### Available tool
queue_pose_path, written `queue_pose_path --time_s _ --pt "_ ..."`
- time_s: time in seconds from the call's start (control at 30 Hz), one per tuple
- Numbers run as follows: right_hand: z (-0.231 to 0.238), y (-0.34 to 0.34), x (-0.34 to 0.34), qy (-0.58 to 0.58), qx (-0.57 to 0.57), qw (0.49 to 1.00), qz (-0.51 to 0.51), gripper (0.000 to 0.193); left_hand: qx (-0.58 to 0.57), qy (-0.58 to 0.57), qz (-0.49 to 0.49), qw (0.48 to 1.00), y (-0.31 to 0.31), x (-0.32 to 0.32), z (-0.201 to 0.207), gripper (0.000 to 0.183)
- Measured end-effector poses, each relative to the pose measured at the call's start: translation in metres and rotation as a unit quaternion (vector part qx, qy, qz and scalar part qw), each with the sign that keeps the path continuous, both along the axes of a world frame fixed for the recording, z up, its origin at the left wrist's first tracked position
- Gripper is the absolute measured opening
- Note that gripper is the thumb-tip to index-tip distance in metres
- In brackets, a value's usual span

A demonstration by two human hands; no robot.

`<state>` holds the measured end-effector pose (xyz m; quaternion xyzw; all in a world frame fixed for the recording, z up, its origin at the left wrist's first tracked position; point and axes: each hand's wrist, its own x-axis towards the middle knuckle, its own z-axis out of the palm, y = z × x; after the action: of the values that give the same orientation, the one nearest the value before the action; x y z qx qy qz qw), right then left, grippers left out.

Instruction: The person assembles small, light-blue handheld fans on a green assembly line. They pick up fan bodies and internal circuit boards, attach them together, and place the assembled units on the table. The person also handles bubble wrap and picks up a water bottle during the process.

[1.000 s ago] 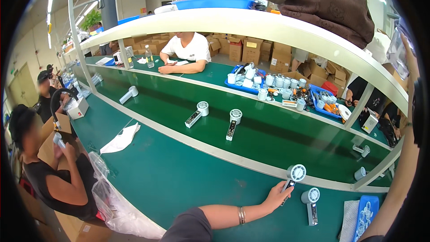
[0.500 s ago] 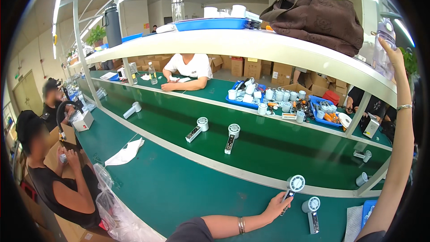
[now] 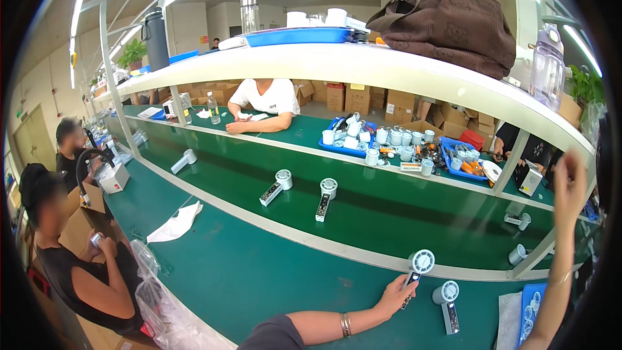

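Observation:
My left hand [image 3: 394, 297] is closed round the handle of a handheld fan [image 3: 423, 262], pale blue-grey with a round head and exposed electronics along the handle. It holds the fan over the near bench. A second such fan [image 3: 446, 293] lies just right of it. My right hand [image 3: 569, 185] is raised at the right, below the shelf edge and apart from the clear drink bottle [image 3: 548, 70] with a lilac lid. Motion smears its fingers, so whether they are closed does not show. Under that forearm is a blue tray [image 3: 532, 304] with round white parts.
On the green conveyor [image 3: 259, 220] lie several fans. The white shelf [image 3: 324, 65] runs overhead, bearing a brown bag [image 3: 447, 29]. A white cloth [image 3: 175, 223] lies on the bench. Co-workers sit at the left and across the conveyor; a blue tray [image 3: 346, 149] of parts stands there.
My right hand has let go of the drink bottle, which now stands on the shelf, and has dropped lower. My left hand still holds the fan. The view has shifted slightly.

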<state>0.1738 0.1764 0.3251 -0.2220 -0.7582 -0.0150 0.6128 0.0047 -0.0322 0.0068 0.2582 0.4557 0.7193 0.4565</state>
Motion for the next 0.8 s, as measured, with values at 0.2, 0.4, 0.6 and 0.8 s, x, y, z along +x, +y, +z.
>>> queue_pose_path --time_s 0.2,0.4,0.6,0.8 --pt "-0.186 -0.095 0.034 -0.293 -0.223 0.93 -0.002 0.043 0.0 -0.004 -0.007 1.0 0.001 0.002 0.002 0.021" --pt "-0.279 -0.108 0.046 -0.38 -0.266 0.886 0.018 0.055 0.017 0.01 0.012 1.0 0.002 0.001 0.001 0.017" --pt "-0.271 -0.097 0.027 -0.384 -0.483 0.787 0.018 0.036 -0.032 -0.028 -0.029 0.999 0.004 -0.002 0.006 0.021" --pt "-0.248 -0.102 0.034 -0.45 -0.483 0.75 0.041 0.035 -0.021 -0.031 -0.062 0.997 -0.015 -0.013 0.019 0.024"
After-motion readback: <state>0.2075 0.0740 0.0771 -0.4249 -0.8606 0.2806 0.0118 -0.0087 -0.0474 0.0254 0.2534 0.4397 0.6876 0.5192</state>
